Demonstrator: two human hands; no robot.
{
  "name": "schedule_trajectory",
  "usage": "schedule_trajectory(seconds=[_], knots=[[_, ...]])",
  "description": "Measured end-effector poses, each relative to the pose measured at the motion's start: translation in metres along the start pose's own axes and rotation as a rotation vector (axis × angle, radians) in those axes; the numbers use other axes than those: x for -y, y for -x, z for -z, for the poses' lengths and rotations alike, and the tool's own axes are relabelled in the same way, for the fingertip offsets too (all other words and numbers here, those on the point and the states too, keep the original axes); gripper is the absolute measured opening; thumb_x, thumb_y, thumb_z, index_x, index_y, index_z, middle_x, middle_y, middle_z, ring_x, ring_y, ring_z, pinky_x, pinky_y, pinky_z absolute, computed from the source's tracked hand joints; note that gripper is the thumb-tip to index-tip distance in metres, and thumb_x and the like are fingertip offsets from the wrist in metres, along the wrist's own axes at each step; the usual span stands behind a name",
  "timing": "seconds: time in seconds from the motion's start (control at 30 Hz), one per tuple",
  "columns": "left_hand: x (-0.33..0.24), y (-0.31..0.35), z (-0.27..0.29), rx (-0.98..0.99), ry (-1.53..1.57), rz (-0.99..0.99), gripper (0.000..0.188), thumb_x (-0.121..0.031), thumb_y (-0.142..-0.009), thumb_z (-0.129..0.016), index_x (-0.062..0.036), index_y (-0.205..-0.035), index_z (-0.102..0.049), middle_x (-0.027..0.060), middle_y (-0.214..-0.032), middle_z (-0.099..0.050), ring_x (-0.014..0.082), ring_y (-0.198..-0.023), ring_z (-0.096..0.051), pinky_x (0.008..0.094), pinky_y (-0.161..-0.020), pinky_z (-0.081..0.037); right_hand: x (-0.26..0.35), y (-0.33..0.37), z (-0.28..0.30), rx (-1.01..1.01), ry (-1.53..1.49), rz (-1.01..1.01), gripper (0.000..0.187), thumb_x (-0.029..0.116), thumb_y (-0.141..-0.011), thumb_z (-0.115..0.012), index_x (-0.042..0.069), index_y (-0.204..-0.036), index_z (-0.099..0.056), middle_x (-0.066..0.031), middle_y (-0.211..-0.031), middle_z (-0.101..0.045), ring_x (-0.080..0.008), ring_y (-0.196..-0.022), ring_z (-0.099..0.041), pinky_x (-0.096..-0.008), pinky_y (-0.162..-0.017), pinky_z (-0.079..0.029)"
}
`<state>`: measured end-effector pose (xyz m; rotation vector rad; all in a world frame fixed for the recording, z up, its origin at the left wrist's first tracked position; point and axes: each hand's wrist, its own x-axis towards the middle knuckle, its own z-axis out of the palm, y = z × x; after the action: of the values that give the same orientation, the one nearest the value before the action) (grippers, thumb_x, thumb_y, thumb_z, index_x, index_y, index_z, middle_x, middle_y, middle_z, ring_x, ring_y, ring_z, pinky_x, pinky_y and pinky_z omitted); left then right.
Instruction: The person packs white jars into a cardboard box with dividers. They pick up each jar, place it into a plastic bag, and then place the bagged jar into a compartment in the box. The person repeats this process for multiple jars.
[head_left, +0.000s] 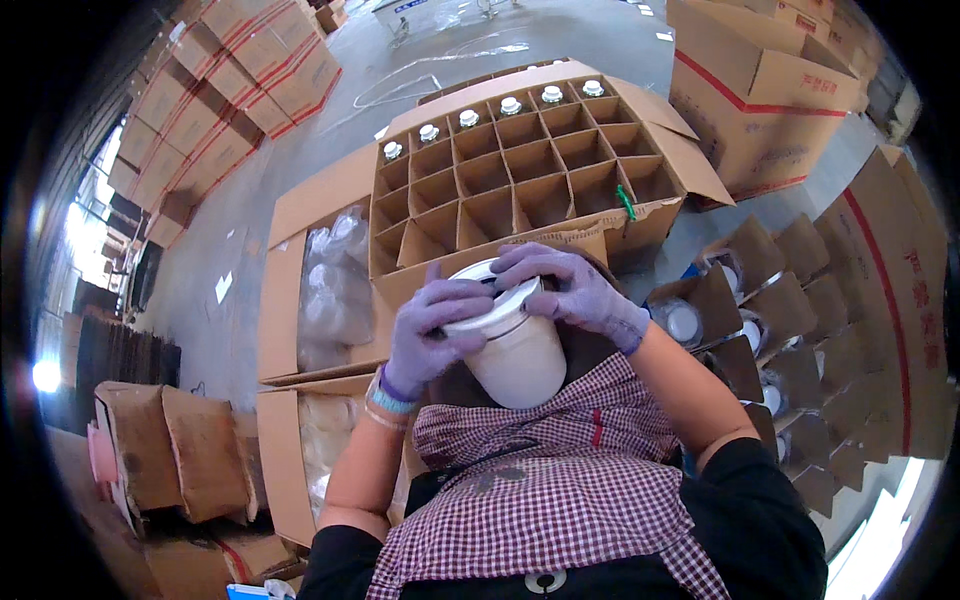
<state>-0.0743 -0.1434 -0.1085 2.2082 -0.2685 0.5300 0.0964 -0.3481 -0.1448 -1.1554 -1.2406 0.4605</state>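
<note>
In front of my apron I hold a white tub [518, 372], tilted, its rounded body toward me. My left hand [435, 325], in a purple glove, closes round the near left of its rim. My right hand [578, 290], gloved the same, curls its fingers over the top from the right. White rim or lid parts show between the fingers, with a dark gap; I cannot tell how the lid sits. Just beyond stands a divided cardboard carton [515, 195]. Its far row holds several clear bottles with white caps [510, 105]; a green strip [626, 202] hangs at its near right.
At left, an open box [280, 330] holds clear plastic-wrapped containers [335, 290]. Cardboard dividers with clear jars [683, 323] stand at right, next to a large carton [890, 310]. Another open carton [760, 110] is far right. Stacked cartons [230, 70] rise far left.
</note>
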Motion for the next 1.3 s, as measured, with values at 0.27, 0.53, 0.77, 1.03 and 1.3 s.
schedule_trajectory(seconds=[0.27,0.53,0.77,1.03,1.3], knots=[[0.062,-0.010,-0.015,-0.106,0.348,0.187,0.049,-0.044,-0.099,-0.059,0.0019,-0.107,-0.077,0.0137,-0.110,-0.073,0.0244,-0.108,-0.064,0.0393,-0.107,-0.043,-0.041,-0.018,0.002,-0.075,-0.006,-0.130,0.032,0.031,-0.098,-0.064,0.004,-0.112,-0.074,-0.0118,-0.116,-0.070,-0.0237,-0.117,-0.062,-0.0367,-0.106,-0.045],[0.032,-0.001,-0.010,-0.080,0.199,0.178,0.070,-0.059,-0.101,-0.039,-0.0004,-0.105,-0.077,0.0182,-0.109,-0.073,0.0333,-0.106,-0.066,0.0427,-0.100,-0.046,-0.040,-0.010,-0.014,-0.149,-0.102,-0.159,0.032,0.025,-0.102,-0.053,0.001,-0.103,-0.073,-0.0123,-0.114,-0.071,-0.0245,-0.114,-0.063,-0.0362,-0.104,-0.046],[-0.052,-0.023,-0.029,0.014,-0.397,0.163,0.055,-0.046,-0.091,-0.061,-0.0034,-0.125,-0.065,0.0166,-0.118,-0.068,0.0362,-0.112,-0.062,0.0469,-0.101,-0.043,-0.045,-0.031,-0.028,-0.228,-0.759,-0.614,0.037,0.026,-0.101,-0.046,-0.002,-0.105,-0.070,-0.0197,-0.134,-0.064,-0.0283,-0.125,-0.060,-0.0383,-0.113,-0.040],[0.171,0.064,-0.020,-0.208,-0.054,0.743,0.032,-0.028,-0.094,-0.064,-0.0062,-0.115,-0.072,0.0179,-0.112,-0.071,0.0380,-0.104,-0.067,0.0472,-0.093,-0.052,0.027,-0.015,-0.005,-0.153,0.073,0.047,0.036,0.020,-0.101,-0.049,0.001,-0.127,-0.066,-0.0160,-0.119,-0.070,-0.0305,-0.117,-0.064,-0.0393,-0.104,-0.048],[0.072,0.002,-0.043,-0.021,-0.181,0.244,0.053,-0.027,-0.081,-0.072,-0.0054,-0.129,-0.062,0.0141,-0.124,-0.063,0.0309,-0.118,-0.059,0.0400,-0.100,-0.051,0.071,-0.068,0.009,0.627,0.470,0.346,0.038,0.031,-0.079,-0.079,0.016,-0.112,-0.072,-0.0108,-0.117,-0.067,-0.0276,-0.096,-0.066,-0.0449,-0.089,-0.049]])
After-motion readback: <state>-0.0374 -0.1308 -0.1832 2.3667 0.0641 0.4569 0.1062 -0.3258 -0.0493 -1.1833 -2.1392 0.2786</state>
